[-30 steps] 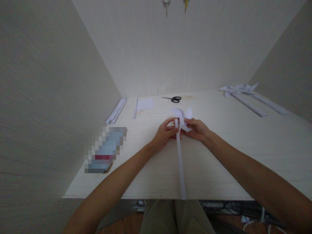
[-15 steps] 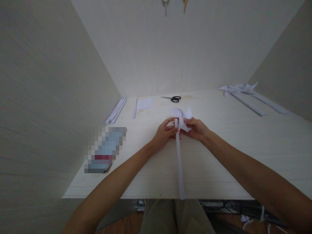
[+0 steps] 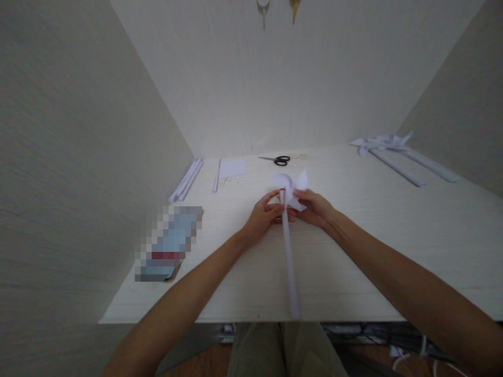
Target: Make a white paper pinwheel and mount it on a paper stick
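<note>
A white paper pinwheel (image 3: 290,184) stands out beyond the top end of a long rolled paper stick (image 3: 290,262), whose lower end reaches the table's front edge. Fingers of my left hand (image 3: 264,215) are closed around the stick just below its top. On the other side, my right hand (image 3: 315,208) pinches the pinwheel's blades between thumb and fingers. Where the stick meets the pinwheel, my fingers partly cover the join.
Black-handled scissors (image 3: 280,160) lie at the back. Left of them are a paper sheet (image 3: 232,168), a thin paper roll (image 3: 216,175) and several paper sticks (image 3: 186,180). A blurred-out flat object (image 3: 173,243) is at left; other pinwheels (image 3: 381,143) lie far right.
The pinwheel's blades have turned or tilted slightly to the left at the stick's top. Both hands keep their hold with only small finger shifts; the view has moved a little.
</note>
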{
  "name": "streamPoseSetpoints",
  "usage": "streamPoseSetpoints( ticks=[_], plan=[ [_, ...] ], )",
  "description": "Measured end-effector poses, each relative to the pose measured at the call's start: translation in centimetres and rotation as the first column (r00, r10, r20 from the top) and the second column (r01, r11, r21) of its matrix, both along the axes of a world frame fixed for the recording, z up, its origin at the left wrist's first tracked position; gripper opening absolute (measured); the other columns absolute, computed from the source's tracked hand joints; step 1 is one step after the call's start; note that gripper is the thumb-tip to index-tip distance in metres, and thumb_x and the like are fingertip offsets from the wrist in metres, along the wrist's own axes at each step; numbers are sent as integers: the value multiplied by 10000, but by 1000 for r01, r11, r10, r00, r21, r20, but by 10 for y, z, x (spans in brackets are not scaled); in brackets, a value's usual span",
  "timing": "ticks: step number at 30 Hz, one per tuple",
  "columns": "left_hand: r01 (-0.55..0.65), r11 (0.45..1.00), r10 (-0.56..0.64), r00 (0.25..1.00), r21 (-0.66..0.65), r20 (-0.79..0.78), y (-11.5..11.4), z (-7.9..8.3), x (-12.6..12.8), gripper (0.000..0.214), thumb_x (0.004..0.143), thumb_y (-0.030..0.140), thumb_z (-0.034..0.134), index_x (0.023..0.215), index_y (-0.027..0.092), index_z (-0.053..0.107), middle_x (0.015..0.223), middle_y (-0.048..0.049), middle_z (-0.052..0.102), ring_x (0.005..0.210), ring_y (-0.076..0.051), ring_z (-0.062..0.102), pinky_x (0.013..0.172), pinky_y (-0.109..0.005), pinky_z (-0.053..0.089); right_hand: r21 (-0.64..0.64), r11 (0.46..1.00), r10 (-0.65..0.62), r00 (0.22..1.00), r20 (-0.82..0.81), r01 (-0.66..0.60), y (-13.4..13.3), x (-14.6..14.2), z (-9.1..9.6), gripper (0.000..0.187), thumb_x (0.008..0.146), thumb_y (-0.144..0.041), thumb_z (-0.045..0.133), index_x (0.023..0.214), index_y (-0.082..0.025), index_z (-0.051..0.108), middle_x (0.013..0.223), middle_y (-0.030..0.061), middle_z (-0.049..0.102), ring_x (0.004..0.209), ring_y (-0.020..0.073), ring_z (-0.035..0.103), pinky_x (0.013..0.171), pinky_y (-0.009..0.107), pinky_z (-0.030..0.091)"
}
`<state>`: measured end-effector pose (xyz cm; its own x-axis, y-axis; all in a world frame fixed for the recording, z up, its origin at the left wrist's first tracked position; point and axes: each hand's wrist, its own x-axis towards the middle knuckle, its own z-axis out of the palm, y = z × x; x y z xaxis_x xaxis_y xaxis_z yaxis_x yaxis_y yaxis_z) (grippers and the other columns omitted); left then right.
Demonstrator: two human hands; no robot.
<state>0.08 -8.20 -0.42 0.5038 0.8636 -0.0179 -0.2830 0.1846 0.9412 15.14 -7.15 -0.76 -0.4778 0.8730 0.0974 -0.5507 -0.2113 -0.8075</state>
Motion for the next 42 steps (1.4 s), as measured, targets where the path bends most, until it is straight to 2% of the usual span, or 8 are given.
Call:
streamPoseSetpoints(
  ticks=[5,11,17,20,29,34,37,42],
  plan=[
    [34,999,-34,999,-1,2,0,0,-1,558,654,216,640,1163,182,413,706,-35,665,587,-161,631,575,-269,479,-57,997,-55,998,27,56,2,3,0,201,629,-296,658,755,-140,633,620,23,601,518,124,507,448,241,432],
    [41,999,-41,999,-17,-20,-1,2,-4,615,616,187,674,1165,171,396,666,-27,657,585,-167,631,582,-279,486,-126,980,-157,988,0,156,6,5,-3,187,580,-261,714,715,-163,628,728,11,628,632,110,537,608,233,471],
    [23,1000,-24,999,-15,-29,0,2,-4,594,599,200,694,1126,175,421,691,-31,656,563,-159,624,542,-261,483,-67,990,-124,991,-42,122,9,3,-8,326,502,-338,760,755,-183,626,772,10,628,721,138,555,660,253,485],
    [-9,1000,9,1000,-23,6,1,2,-4,557,589,200,702,1084,176,449,701,-27,652,560,-149,617,561,-270,491,-40,995,-93,995,-42,91,10,2,-8,306,569,-375,716,806,-209,615,856,16,631,782,152,564,682,269,490],
    [-266,964,263,956,5,133,16,-4,-8,465,588,210,700,995,166,479,753,-22,642,628,-117,604,582,-230,472,-69,996,-44,998,50,47,4,-1,-2,293,665,-320,656,909,-199,548,991,66,630,904,153,582,817,283,450],
    [-423,905,414,898,34,150,26,-3,-13,398,599,223,690,936,168,486,755,-23,639,627,-121,612,623,-252,476,-5,995,-96,961,260,101,-3,-8,2,276,629,-234,682,845,-189,516,787,26,671,723,123,622,694,264,481],
    [-502,865,492,856,26,161,30,-1,-15,364,598,222,687,900,165,492,789,-34,639,644,-125,616,649,-267,482,81,995,-82,916,392,55,-6,-11,0,283,607,-232,695,795,-183,488,649,8,671,613,129,625,601,267,486],
    [-532,847,524,838,10,154,31,1,-17,317,627,206,663,893,161,496,814,-35,638,655,-115,614,673,-272,488,175,985,-81,889,452,1,-8,-12,-1,258,612,-249,687,721,-171,467,643,21,677,577,134,623,561,276,484]
  ],
)
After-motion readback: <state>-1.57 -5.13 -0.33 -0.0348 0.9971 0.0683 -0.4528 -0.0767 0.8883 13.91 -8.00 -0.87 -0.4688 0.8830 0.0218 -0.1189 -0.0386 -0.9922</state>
